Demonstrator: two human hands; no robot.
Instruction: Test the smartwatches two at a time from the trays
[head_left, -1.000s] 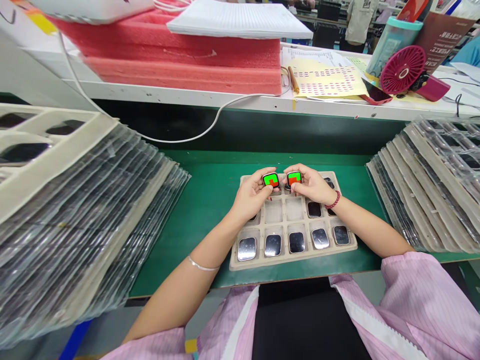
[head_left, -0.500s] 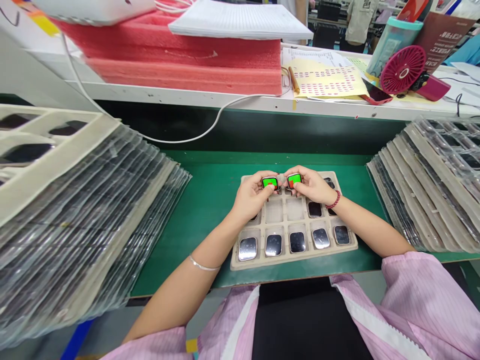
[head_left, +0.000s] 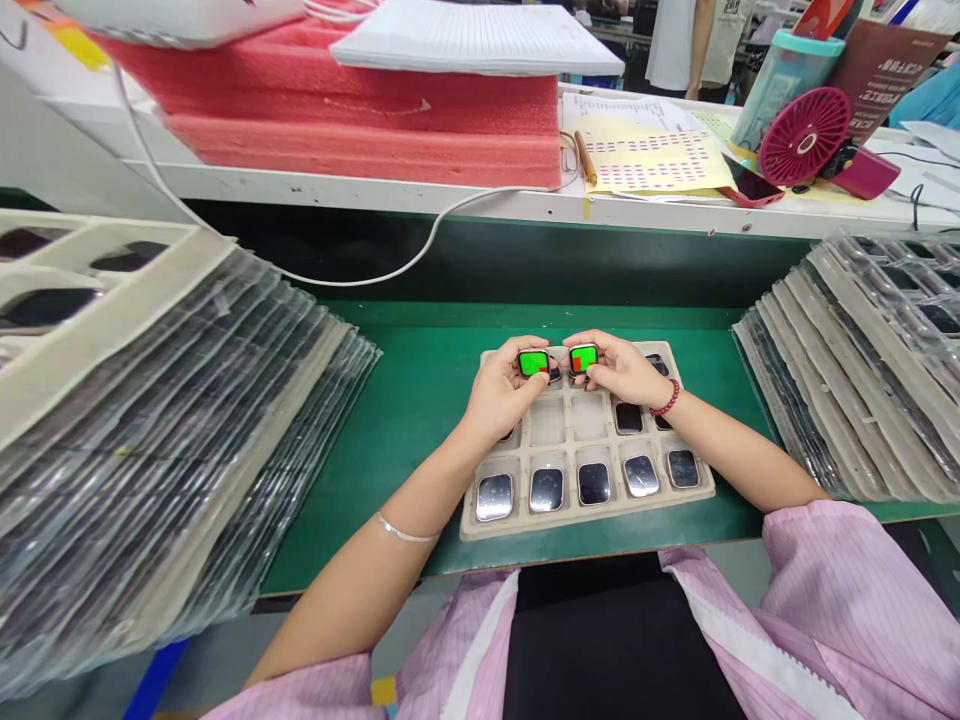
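My left hand [head_left: 501, 390] is closed on a square watch [head_left: 534, 362] whose lit screen is green with a red patch at the lower edge. In my right hand [head_left: 619, 370] is a second watch [head_left: 583, 359], its screen green with red at the lower left. Both thumbs rest at the lower edges of the screens. Below the hands lies a beige tray [head_left: 574, 512] with dark-screened watches such as the front middle one [head_left: 594, 484]. Two compartments in its middle row hold no watch. My hands partly cover the back row.
Tall stacks of trays stand at the left [head_left: 195, 430] and right [head_left: 862, 380] of the green table [head_left: 405, 400]. Behind is a white shelf [head_left: 480, 197] with red foam [head_left: 360, 130], papers, a pink fan [head_left: 805, 137] and a cup. A person [head_left: 679, 45] stands farther back.
Both thumbs have shifted on the screens, showing more green, and the red patches look different. Both watches have moved slightly left. A person has come into view in the background.
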